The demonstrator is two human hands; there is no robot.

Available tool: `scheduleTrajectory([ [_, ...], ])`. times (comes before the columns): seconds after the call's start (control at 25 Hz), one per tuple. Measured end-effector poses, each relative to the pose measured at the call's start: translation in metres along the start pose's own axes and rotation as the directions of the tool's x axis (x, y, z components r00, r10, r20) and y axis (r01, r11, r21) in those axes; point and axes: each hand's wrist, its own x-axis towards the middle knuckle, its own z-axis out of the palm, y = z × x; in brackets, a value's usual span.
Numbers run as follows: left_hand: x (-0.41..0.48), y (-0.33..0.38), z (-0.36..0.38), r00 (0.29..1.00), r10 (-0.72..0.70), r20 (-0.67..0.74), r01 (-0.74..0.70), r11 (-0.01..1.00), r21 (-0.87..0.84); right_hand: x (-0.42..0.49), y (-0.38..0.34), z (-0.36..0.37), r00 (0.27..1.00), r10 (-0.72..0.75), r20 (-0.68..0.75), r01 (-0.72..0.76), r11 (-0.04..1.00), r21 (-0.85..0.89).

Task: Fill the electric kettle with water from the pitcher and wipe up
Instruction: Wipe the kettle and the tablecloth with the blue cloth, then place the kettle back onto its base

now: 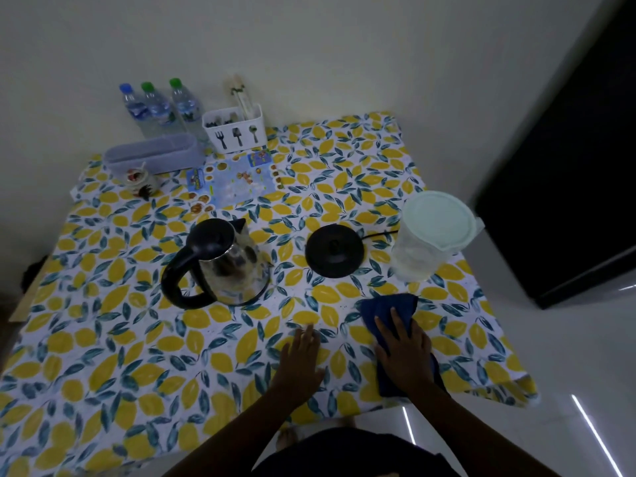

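I am pressing my right hand (404, 352) flat on the dark blue cloth (389, 309), fingers spread and palm down rather than clenched, so the cloth is being pinned against the lemon-print tablecloth (113, 339) and can take up whatever wet is lying near the front edge of the table; I cannot make out any puddle in this dim light. My left hand (301, 359) is lying open just beside it, holding nothing, and I judge it is bracing the tablecloth so the fabric is not bunching under the wiping. Beyond the cloth, the translucent plastic pitcher (423, 242) is standing upright with its pale lid on, near the right edge, and it is looking close to empty, which suggests to me the pouring is already done. Just left of it the black kettle base (334, 251) is sitting bare, its cord trailing towards the pitcher. The stainless electric kettle (223, 263) is standing well apart from the base, further left, lid closed, handle turned towards me for an easy pickup. I am reading this as the wipe-up step, with seating the kettle on its base perhaps following. Against the wall are three water bottles (158, 108), a white cutlery holder (235, 130) and a clear tub (153, 153).
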Motion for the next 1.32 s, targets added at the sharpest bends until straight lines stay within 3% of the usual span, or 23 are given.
scheduleTrajectory([
  [0.36,-0.012,0.015,0.015,0.996,-0.022,-0.091,0.018,0.999,-0.037,-0.001,0.004,0.001,0.997,-0.060,-0.040,0.061,0.998,0.023],
  [0.72,-0.038,-0.016,-0.012,0.941,-0.061,-0.334,0.021,0.992,-0.122,0.005,-0.057,-0.006,0.929,-0.350,-0.124,0.355,0.935,0.021],
  [0.84,-0.047,-0.046,-0.026,0.869,-0.113,-0.481,0.033,0.985,-0.172,0.014,-0.096,-0.018,0.890,-0.426,-0.164,0.433,0.901,0.008],
  [1.08,-0.058,-0.110,-0.099,0.650,-0.201,-0.733,0.047,0.973,-0.225,0.044,-0.188,-0.064,0.801,-0.505,-0.322,0.556,0.827,0.087],
  [1.2,-0.059,-0.133,-0.137,0.563,-0.224,-0.796,0.008,0.964,-0.266,0.064,-0.232,-0.099,0.747,-0.549,-0.375,0.614,0.786,0.073],
  [1.32,-0.054,-0.149,-0.164,0.544,-0.316,-0.777,-0.006,0.925,-0.380,0.081,-0.269,-0.129,0.711,-0.586,-0.387,0.644,0.765,0.024],
])
